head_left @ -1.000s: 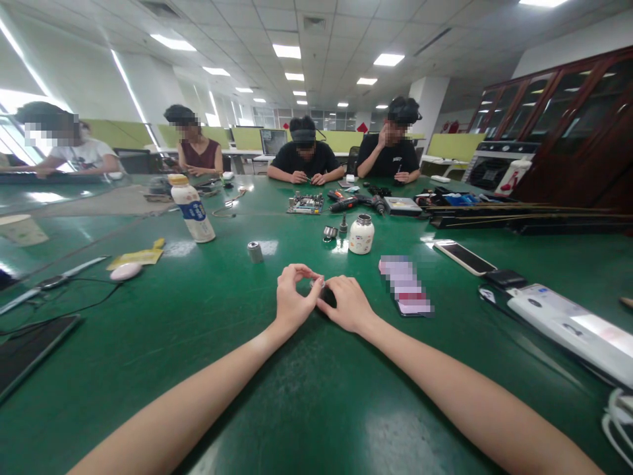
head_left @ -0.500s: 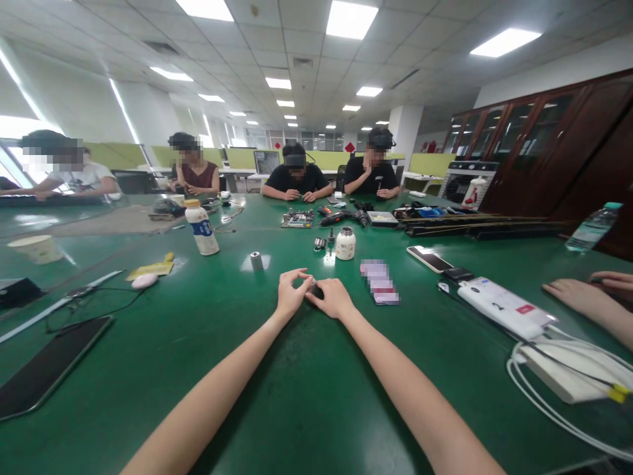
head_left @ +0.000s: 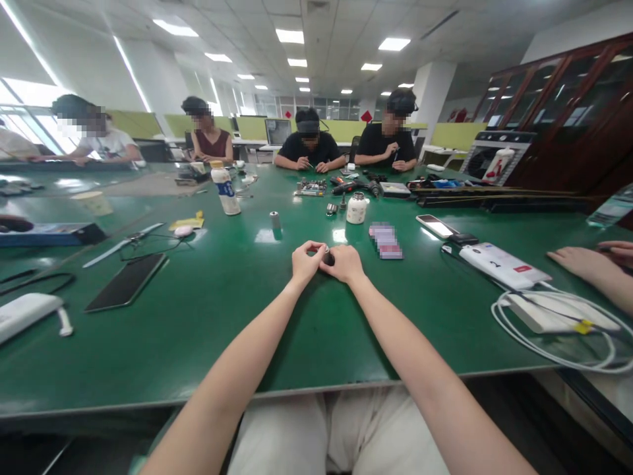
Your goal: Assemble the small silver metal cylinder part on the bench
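Observation:
My left hand and my right hand meet above the green table, both closed round a small dark cylinder. Left fingertips pinch at its light, metallic-looking top, while the right thumb and fingers wrap its dark body. Much of the piece is hidden by the fingers, so its exact kind is unclear. A short silver cylinder stands upright to the left, apart from my hands. Beyond them are a white jar with an open-looking metallic neck, a small dark bottle and a little metal part.
A pixelated phone lies right of my hands. Farther right are a white power bank, looped cables and another person's hand. A drink bottle and dark tablet sit left. Several people work across the table.
The camera has tilted down, bringing the table's front edge and my lap into view. My hands stay together on the small dark cylinder. A person opposite has lowered a hand from their face.

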Action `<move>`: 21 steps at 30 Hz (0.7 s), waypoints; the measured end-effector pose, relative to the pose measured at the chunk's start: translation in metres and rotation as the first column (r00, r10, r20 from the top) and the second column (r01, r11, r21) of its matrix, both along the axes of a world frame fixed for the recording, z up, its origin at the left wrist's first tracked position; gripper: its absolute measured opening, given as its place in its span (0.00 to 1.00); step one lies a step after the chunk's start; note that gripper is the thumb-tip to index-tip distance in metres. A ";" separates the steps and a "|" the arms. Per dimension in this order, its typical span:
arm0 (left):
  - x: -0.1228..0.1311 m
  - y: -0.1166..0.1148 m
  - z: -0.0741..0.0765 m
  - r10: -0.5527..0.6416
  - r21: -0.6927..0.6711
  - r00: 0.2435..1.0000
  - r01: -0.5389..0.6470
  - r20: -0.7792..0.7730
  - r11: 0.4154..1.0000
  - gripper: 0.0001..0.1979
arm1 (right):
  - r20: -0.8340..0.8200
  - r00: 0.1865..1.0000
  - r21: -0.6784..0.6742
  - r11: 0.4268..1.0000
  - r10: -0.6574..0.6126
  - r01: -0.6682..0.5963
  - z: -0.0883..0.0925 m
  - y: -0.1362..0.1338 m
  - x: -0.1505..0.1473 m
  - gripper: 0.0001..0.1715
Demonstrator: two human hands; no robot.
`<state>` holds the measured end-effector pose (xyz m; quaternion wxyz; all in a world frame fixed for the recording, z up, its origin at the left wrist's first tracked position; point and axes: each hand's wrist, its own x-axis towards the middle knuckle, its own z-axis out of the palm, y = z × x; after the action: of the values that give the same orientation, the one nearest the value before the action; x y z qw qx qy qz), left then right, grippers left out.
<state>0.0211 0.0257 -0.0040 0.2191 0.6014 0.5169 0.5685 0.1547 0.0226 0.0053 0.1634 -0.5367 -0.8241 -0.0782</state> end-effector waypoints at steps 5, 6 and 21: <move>0.003 -0.017 -0.001 0.040 0.026 0.998 -0.039 -0.039 0.999 0.06 | -0.006 1.000 0.025 0.999 0.031 -0.031 0.000 -0.010 0.005 0.25; 0.003 -0.019 -0.002 0.060 0.050 0.995 -0.056 -0.074 0.997 0.05 | -0.008 0.999 0.026 0.999 0.033 -0.033 -0.001 -0.012 0.006 0.25; -0.010 -0.021 0.005 0.279 0.002 0.917 -0.291 -0.286 0.957 0.10 | -0.203 0.971 -0.110 0.988 -0.128 0.107 -0.003 -0.022 0.007 0.24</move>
<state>0.0113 0.0049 0.0015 0.0698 0.5901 0.6364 0.4919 0.1620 0.0009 0.0025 0.2181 -0.5970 -0.7719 0.0099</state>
